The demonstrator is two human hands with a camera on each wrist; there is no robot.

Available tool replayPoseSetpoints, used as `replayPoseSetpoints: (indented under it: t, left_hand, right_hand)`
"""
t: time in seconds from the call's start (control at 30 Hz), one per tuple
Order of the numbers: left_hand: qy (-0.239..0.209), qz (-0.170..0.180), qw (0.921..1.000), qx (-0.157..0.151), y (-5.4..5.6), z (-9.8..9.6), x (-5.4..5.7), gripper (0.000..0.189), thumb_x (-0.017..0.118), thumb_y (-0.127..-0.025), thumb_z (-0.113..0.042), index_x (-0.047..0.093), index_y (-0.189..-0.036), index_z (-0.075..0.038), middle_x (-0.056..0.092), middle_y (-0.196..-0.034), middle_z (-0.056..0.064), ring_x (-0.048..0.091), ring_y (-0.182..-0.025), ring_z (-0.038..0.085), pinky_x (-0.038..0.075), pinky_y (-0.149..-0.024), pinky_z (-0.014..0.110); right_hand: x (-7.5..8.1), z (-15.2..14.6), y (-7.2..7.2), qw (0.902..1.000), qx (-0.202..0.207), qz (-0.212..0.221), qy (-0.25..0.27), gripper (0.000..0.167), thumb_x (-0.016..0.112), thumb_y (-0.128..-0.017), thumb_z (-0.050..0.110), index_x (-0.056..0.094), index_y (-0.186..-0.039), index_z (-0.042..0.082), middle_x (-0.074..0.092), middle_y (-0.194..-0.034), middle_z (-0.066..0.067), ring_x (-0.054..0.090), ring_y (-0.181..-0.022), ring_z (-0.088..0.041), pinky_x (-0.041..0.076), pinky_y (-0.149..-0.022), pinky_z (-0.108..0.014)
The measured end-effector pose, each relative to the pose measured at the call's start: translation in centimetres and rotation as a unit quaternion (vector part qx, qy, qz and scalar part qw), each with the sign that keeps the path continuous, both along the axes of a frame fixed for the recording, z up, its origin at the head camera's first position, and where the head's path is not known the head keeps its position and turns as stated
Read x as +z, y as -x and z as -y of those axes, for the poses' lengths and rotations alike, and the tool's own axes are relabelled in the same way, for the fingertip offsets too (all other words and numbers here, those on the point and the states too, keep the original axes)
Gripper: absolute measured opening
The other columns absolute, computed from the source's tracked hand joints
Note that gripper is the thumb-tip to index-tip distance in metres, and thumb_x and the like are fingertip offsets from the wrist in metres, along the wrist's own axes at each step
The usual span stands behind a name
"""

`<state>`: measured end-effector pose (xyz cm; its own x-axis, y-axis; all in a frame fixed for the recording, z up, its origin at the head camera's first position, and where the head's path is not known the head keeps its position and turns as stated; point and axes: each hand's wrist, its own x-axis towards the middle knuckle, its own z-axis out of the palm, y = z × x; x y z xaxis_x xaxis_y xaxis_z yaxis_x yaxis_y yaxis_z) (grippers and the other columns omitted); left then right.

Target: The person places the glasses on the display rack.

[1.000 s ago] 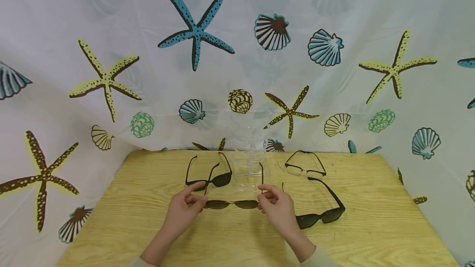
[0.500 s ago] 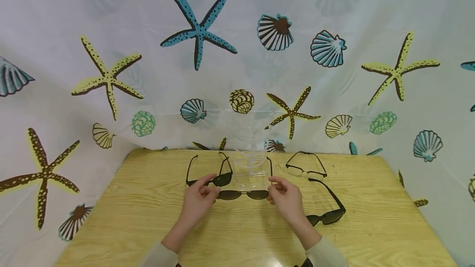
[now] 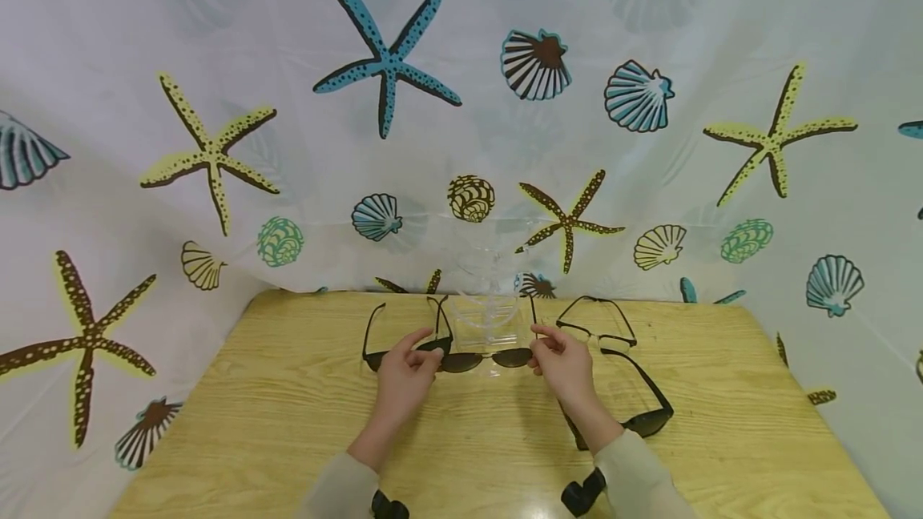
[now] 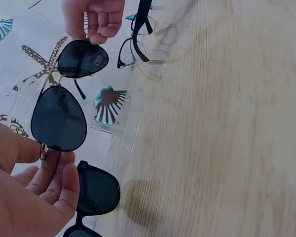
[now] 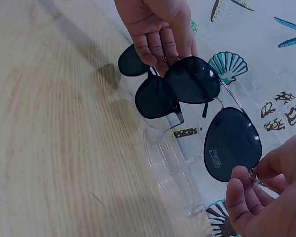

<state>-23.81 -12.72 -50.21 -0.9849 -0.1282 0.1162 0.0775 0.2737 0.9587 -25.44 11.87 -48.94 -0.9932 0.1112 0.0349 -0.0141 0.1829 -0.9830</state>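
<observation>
Both hands hold one pair of aviator sunglasses with dark lenses and a thin metal frame, held level with the temples pointing away. My left hand pinches the frame at the left hinge. At the right hinge, my right hand pinches it between thumb and fingers. Right behind the glasses stands a clear acrylic display stand, its tiers hard to make out against the curtain. In the right wrist view its clear base lies below the aviator lenses.
Black sunglasses lie left of the stand, partly behind the left hand. Half-rim eyeglasses lie at the back right. Another black pair lies under the right forearm. A patterned curtain borders the wooden table.
Both hands have carried the aviator sunglasses forward and to the right, closer to the clear stand. The other glasses stay where they were.
</observation>
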Motion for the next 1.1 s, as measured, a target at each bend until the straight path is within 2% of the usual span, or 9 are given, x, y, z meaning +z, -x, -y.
replayPoseSetpoints:
  t: [0.17,0.33,0.53,0.67,0.9,1.1]
  left_hand:
    - [0.006,0.014,0.9998,0.011,0.5,-0.4,-0.3,0.044,0.069,-0.103,-0.013,0.062,-0.147,-0.010,0.080,-0.098,0.016,0.075,-0.093,0.040,0.056,-0.068,0.026]
    - [0.009,0.012,0.9998,0.012,0.8,-0.8,-0.3,0.044,0.067,-0.104,-0.015,0.061,-0.147,-0.009,0.080,-0.099,0.015,0.074,-0.094,0.041,0.055,-0.067,0.029]
    - [0.016,0.011,0.9996,0.019,1.6,-1.3,-0.2,0.042,0.068,-0.104,-0.016,0.063,-0.146,-0.009,0.080,-0.097,0.014,0.074,-0.092,0.039,0.051,-0.063,0.028]
    - [0.016,0.016,0.9995,0.021,2.1,-1.6,-0.1,0.043,0.068,-0.104,-0.017,0.063,-0.145,-0.009,0.080,-0.097,0.014,0.074,-0.093,0.041,0.053,-0.064,0.029]
    - [0.018,0.016,0.9992,0.032,2.6,-2.0,-0.2,0.041,0.068,-0.104,-0.016,0.064,-0.144,-0.006,0.080,-0.098,0.017,0.075,-0.095,0.042,0.057,-0.066,0.030]
    - [0.010,0.023,0.9990,0.038,3.0,-2.2,-0.3,0.040,0.068,-0.105,-0.017,0.064,-0.143,-0.006,0.080,-0.100,0.017,0.073,-0.096,0.043,0.050,-0.063,0.028]
  right_hand:
    - [-0.1,-0.1,0.8,0.9999,-0.006,0.012,-0.003,0.031,0.062,-0.102,0.003,0.072,-0.131,0.001,0.073,-0.095,-0.016,0.066,-0.065,-0.009,0.062,-0.068,-0.034]
    - [-0.1,-0.1,1.4,0.9996,-0.009,0.025,0.004,0.032,0.062,-0.103,0.004,0.071,-0.134,0.002,0.071,-0.101,-0.017,0.069,-0.070,-0.014,0.061,-0.069,-0.032]
    - [-0.1,-0.4,2.2,0.9994,-0.013,0.027,-0.016,0.032,0.061,-0.105,0.006,0.070,-0.135,0.004,0.072,-0.106,-0.019,0.070,-0.070,-0.015,0.062,-0.070,-0.035]
    - [-0.1,-0.5,2.8,0.9990,-0.014,0.034,-0.025,0.033,0.061,-0.106,0.009,0.070,-0.137,0.006,0.072,-0.110,-0.018,0.070,-0.070,-0.013,0.062,-0.071,-0.037]
    - [0.0,-0.6,3.5,0.9988,-0.006,0.036,-0.033,0.036,0.059,-0.107,0.012,0.067,-0.141,0.005,0.071,-0.115,-0.020,0.072,-0.073,-0.019,0.061,-0.070,-0.037]
    - [-0.1,-0.6,3.9,0.9986,-0.005,0.042,-0.031,0.037,0.058,-0.107,0.012,0.065,-0.142,0.003,0.071,-0.119,-0.022,0.067,-0.066,-0.009,0.060,-0.068,-0.034]
